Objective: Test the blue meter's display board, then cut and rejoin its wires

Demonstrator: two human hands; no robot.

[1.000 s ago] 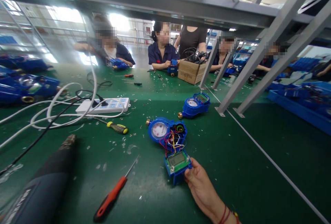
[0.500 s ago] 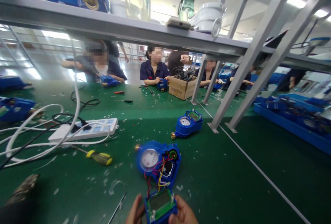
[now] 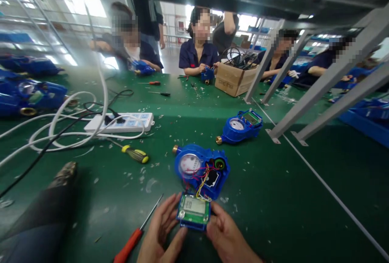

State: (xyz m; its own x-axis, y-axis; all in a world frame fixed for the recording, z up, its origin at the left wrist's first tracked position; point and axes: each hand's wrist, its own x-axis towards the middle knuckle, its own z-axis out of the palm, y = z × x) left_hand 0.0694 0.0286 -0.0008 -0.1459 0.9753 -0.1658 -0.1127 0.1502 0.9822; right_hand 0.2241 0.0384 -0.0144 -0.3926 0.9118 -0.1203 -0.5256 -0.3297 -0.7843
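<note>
Between my two hands is a green circuit board with a display (image 3: pixel 193 207), set in a blue frame. My left hand (image 3: pixel 162 228) grips its left edge and my right hand (image 3: pixel 226 230) its right edge. Red, yellow and white wires run from the board to an open blue water meter (image 3: pixel 187 165) lying just beyond it, with a round dial and a brass end. A red-handled screwdriver (image 3: pixel 131 243) lies beside my left hand. Farther back to the right sits a second blue water meter (image 3: pixel 240 127) with its own display.
A white power strip (image 3: pixel 121 122) with tangled cables and a yellow-black screwdriver (image 3: pixel 135 154) lie to the left. Blue meters (image 3: pixel 39 97) are stacked at far left. Metal shelf legs (image 3: pixel 319 88) rise at right. Several people sit opposite, near a cardboard box (image 3: pixel 234 78).
The view has tilted down and shifted, bringing more of my hands and the red screwdriver handle into sight. The display looks lighter now and shows dark marks. Both hands still hold the board.
</note>
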